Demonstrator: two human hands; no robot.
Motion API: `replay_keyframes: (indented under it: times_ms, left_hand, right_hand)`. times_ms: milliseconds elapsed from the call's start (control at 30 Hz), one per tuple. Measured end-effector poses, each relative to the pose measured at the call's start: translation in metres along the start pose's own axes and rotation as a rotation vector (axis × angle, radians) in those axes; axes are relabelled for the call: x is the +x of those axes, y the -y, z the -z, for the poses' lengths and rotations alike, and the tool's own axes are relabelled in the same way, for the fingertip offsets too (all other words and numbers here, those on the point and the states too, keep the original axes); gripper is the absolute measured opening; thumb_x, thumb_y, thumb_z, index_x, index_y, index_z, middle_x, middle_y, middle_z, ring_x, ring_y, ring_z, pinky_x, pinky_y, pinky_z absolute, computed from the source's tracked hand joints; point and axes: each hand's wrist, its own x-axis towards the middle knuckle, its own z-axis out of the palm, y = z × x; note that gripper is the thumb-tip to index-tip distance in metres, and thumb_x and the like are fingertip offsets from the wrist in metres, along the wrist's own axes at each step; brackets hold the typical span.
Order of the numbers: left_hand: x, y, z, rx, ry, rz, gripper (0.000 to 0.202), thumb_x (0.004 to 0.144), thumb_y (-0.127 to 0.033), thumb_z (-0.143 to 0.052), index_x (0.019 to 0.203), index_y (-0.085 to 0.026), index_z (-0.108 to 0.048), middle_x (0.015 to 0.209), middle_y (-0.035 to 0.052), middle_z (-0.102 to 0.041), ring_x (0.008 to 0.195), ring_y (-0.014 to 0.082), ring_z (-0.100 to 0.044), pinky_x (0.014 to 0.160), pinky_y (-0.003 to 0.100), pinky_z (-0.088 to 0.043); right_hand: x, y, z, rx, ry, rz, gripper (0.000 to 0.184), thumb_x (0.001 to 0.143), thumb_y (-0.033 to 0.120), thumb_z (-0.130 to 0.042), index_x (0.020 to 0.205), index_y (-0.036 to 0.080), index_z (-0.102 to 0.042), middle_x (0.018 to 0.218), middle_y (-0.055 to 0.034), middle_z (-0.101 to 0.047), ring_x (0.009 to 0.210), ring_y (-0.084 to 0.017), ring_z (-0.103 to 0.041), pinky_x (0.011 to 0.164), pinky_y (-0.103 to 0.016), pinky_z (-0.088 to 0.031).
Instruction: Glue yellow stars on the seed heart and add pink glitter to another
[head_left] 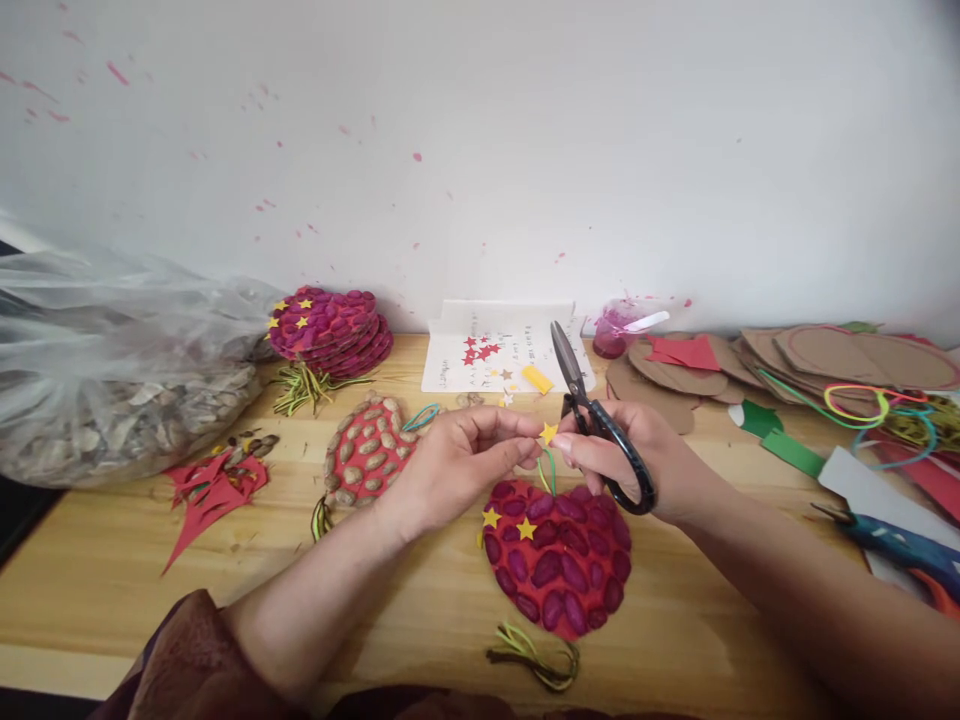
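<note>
A red heart ornament (559, 560) covered with dark red seeds lies on the wooden table (97, 580), two yellow stars stuck on its upper left and a tassel at its tip. My left hand (457, 460) and my right hand (622, 455) meet just above it, both pinching one small yellow star (549, 433). Black scissors (592, 410) hang from my right hand's fingers, blades closed and pointing up and away. A green loop rises from the heart between my hands.
A stack of finished hearts (330, 325) sits at the back left beside a plastic bag of shells (112, 400). Another heart with pale seeds (367, 450), red paper scraps (214, 490), a star sheet (495, 360), cardboard cutouts (825, 355), rubber bands and a glue gun (900, 545) surround them.
</note>
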Motion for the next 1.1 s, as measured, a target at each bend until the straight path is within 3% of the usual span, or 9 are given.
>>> replay_keyframes:
  times_ms: [167,533,833,1100]
  left_hand:
    - [0.002,0.003,0.000,-0.128,0.008,0.104,0.034,0.074,-0.037,-0.088,0.097,-0.015,-0.075,0.082,0.0047,-0.077,0.074,0.0147,-0.071,0.068,0.026,-0.055]
    - [0.003,0.005,-0.008,-0.184,-0.054,0.115,0.034,0.072,-0.038,-0.089,0.088,-0.014,-0.071,0.073,0.0027,-0.074,0.064,0.0117,-0.067,0.061,0.023,-0.051]
    - [0.005,0.011,-0.004,-0.257,-0.028,0.144,0.030,0.072,-0.036,-0.089,0.083,-0.015,-0.071,0.073,0.0033,-0.075,0.066,0.0116,-0.068,0.061,0.022,-0.050]
    - [0.005,0.007,-0.006,-0.239,-0.073,0.129,0.030,0.072,-0.034,-0.089,0.081,-0.014,-0.069,0.072,0.0029,-0.074,0.063,0.0101,-0.065,0.061,0.021,-0.049]
  right_hand:
    - [0.000,0.000,-0.003,0.026,-0.011,-0.001,0.027,0.072,0.037,-0.082,0.077,0.019,-0.063,0.047,0.0045,-0.059,0.042,-0.011,-0.051,0.044,-0.022,-0.038]
    - [-0.004,0.001,-0.012,0.032,0.014,-0.014,0.027,0.072,0.040,-0.080,0.075,0.020,-0.062,0.046,0.0043,-0.059,0.042,-0.010,-0.049,0.043,-0.021,-0.036]
    - [0.002,-0.003,0.000,0.026,-0.045,0.026,0.033,0.077,0.050,-0.079,0.081,0.020,-0.067,0.048,0.0029,-0.060,0.043,-0.011,-0.049,0.044,-0.024,-0.036]
    - [0.002,-0.007,-0.003,0.049,0.032,-0.009,0.030,0.075,0.044,-0.083,0.082,0.019,-0.066,0.046,0.0035,-0.060,0.042,-0.010,-0.047,0.043,-0.022,-0.034]
